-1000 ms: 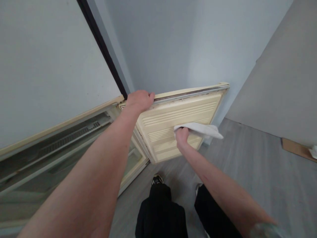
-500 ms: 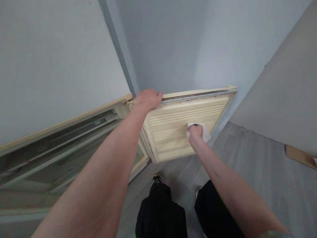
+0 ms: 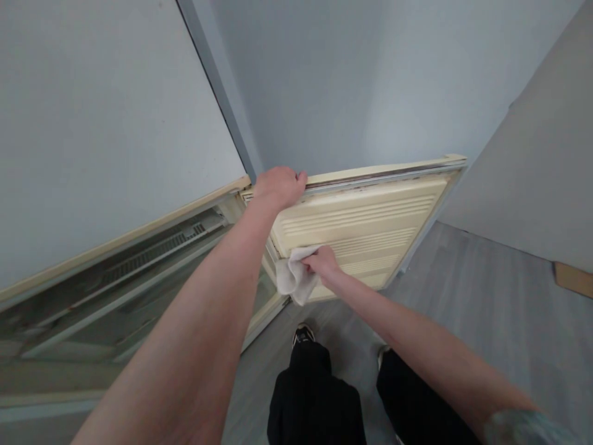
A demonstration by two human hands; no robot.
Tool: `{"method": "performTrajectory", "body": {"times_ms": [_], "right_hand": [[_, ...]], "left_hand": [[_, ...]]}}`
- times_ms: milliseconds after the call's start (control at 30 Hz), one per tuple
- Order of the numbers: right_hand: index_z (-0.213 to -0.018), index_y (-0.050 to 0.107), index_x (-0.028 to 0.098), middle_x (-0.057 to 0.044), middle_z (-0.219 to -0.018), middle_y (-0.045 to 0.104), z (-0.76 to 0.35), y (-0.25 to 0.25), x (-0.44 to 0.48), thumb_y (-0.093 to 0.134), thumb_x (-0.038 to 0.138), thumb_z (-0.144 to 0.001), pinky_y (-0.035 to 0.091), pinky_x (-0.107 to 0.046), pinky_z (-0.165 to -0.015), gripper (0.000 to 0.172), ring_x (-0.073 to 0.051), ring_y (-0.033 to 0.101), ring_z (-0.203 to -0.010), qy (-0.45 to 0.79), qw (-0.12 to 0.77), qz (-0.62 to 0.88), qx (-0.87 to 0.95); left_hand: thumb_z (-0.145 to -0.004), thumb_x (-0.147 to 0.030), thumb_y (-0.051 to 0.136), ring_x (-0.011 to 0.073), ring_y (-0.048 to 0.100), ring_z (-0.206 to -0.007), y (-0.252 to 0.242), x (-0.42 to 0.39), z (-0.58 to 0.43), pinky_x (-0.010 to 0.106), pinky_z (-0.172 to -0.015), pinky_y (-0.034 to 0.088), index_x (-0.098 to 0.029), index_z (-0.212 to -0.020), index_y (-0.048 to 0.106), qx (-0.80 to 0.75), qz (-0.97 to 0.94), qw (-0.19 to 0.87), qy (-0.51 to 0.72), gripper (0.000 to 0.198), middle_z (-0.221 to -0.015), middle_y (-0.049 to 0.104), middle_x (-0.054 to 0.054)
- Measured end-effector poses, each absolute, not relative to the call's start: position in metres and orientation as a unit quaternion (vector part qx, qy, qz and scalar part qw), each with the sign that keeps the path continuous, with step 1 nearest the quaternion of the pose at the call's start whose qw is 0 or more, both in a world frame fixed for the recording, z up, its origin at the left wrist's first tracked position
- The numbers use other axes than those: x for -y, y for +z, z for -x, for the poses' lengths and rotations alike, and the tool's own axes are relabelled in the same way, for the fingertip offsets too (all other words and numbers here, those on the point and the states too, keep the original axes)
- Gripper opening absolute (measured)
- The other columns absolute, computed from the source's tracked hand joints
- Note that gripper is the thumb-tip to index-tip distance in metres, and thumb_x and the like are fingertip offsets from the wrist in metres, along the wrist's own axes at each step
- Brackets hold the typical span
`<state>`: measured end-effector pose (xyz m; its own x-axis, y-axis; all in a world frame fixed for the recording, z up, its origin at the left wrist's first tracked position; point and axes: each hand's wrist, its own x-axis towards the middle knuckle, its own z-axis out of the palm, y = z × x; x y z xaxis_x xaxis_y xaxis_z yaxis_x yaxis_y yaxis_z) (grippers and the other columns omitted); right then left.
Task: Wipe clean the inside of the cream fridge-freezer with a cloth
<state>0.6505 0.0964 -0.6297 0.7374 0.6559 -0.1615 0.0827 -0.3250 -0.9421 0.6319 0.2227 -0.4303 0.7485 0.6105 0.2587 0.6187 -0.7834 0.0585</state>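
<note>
A cream fridge door [image 3: 361, 213] with ribbed inner panels stands open, hinged beside the fridge body. My left hand [image 3: 280, 185] is closed over the door's top edge near the hinge side. In my right hand [image 3: 324, 262] is a white cloth [image 3: 296, 272], bunched and partly hanging, against the door's inner face near its hinge-side edge. The cloth covers part of the lower ribs.
The open fridge compartment [image 3: 231, 210] with shelves and a vent lies at the left under its white top [image 3: 106, 111]. A pale blue wall rises behind the door. Brown cardboard [image 3: 573, 279] lies on the grey floor [image 3: 491, 284] at right. My legs are below.
My right hand has moved left across the door's inner face with the cloth, from the far side to the hinge side. My left hand keeps its hold on the top edge.
</note>
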Motion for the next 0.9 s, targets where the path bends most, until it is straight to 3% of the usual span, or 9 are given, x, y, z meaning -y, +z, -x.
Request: {"method": "performTrajectory", "body": {"times_ms": [167, 300, 533, 733, 900], "right_hand": [[-0.086, 0.083, 0.018, -0.009, -0.095, 0.081, -0.694, -0.622, -0.054, 0.069, 0.014, -0.071, 0.057, -0.035, -0.089, 0.021, -0.029, 0.075, -0.097, 0.174, 0.414, 0.815, 0.366], [-0.090, 0.084, 0.021, -0.008, -0.103, 0.081, -0.679, -0.629, -0.066, 0.061, 0.009, -0.073, 0.055, -0.032, -0.095, 0.030, -0.027, 0.074, -0.106, 0.172, 0.403, 0.791, 0.427], [-0.088, 0.083, 0.020, -0.006, -0.103, 0.081, -0.640, -0.635, -0.116, 0.061, 0.005, -0.072, 0.056, -0.031, -0.096, 0.031, -0.026, 0.075, -0.103, 0.240, 0.424, 0.741, 0.462], [-0.089, 0.083, 0.016, -0.009, -0.103, 0.081, -0.722, -0.633, -0.043, 0.061, 0.005, -0.069, 0.056, -0.034, -0.096, 0.031, -0.027, 0.075, -0.104, 0.196, 0.460, 0.768, 0.400], [-0.097, 0.084, 0.016, -0.008, -0.104, 0.081, -0.754, -0.636, -0.019, 0.062, 0.006, -0.071, 0.055, -0.031, -0.091, 0.036, -0.027, 0.075, -0.101, 0.162, 0.399, 0.793, 0.432]], "left_hand": [[-0.101, -0.052, 0.026, 0.0353, 0.071, -0.108, -0.430, -0.221, -0.629, 0.045, -0.096, 0.054, -0.011, -0.113, 0.078, 0.314, 0.939, 0.006, -0.140, 0.067, -0.115, 0.077, 0.021], [-0.100, -0.051, 0.027, 0.0344, 0.071, -0.107, -0.430, -0.220, -0.628, 0.043, -0.093, 0.055, -0.012, -0.111, 0.079, 0.311, 0.941, 0.012, -0.135, 0.066, -0.114, 0.077, 0.020], [-0.100, -0.053, 0.025, 0.0363, 0.071, -0.109, -0.430, -0.220, -0.627, 0.046, -0.093, 0.054, -0.015, -0.110, 0.080, 0.321, 0.937, 0.011, -0.135, 0.068, -0.113, 0.077, 0.020], [-0.100, -0.051, 0.028, 0.0367, 0.071, -0.107, -0.431, -0.220, -0.628, 0.047, -0.095, 0.054, -0.012, -0.110, 0.079, 0.318, 0.937, 0.003, -0.143, 0.066, -0.112, 0.076, 0.021], [-0.100, -0.051, 0.027, 0.0363, 0.070, -0.109, -0.432, -0.223, -0.631, 0.046, -0.096, 0.053, -0.011, -0.112, 0.079, 0.326, 0.934, 0.012, -0.149, 0.066, -0.114, 0.076, 0.021]]}}
